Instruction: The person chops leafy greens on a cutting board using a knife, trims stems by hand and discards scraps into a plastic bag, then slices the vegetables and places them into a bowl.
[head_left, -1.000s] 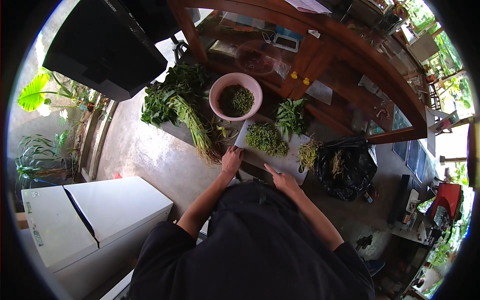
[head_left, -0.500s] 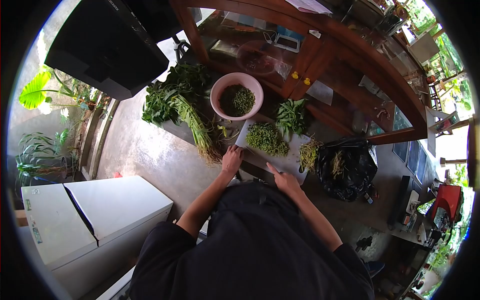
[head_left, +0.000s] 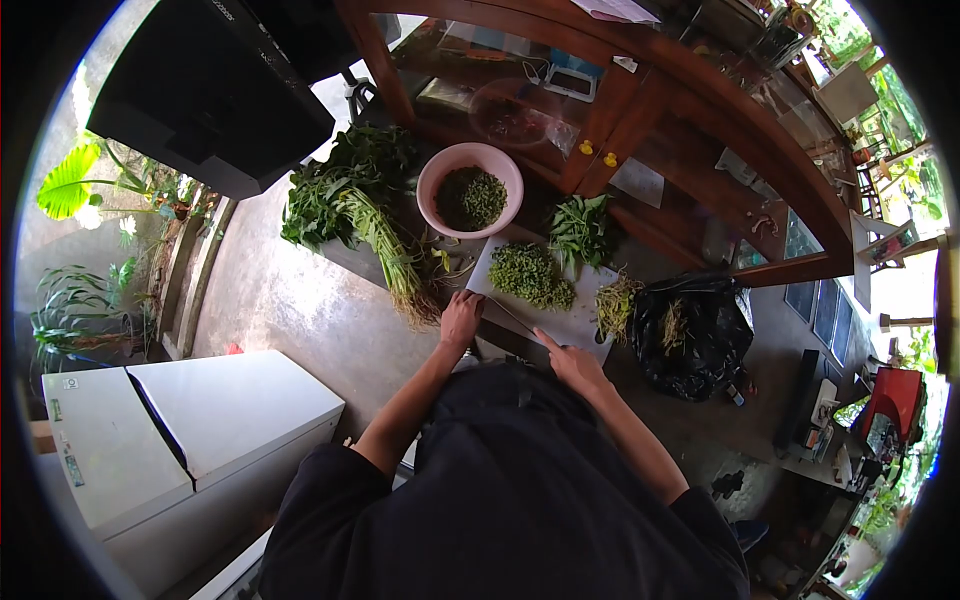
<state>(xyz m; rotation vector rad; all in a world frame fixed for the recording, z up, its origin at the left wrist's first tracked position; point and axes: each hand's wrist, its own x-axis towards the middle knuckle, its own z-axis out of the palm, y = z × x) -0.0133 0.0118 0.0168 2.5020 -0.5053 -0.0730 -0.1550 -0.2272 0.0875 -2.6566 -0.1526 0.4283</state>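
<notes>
So it's a low, dark table (head_left: 362,267), and the white cutting board (head_left: 590,325) sits flat on its near side. Going clock-face from the board: the pink bowl (head_left: 429,192) is at 11, just beside it. Big bundle of leafy greens (head_left: 375,225) sprawls at 10, roots pointing down toward 5, with some yellowish scraps (head_left: 442,262) between it and the board. Smaller leafy bunch (head_left: 582,225) is up at 1, stems reaching onto the board.
</notes>
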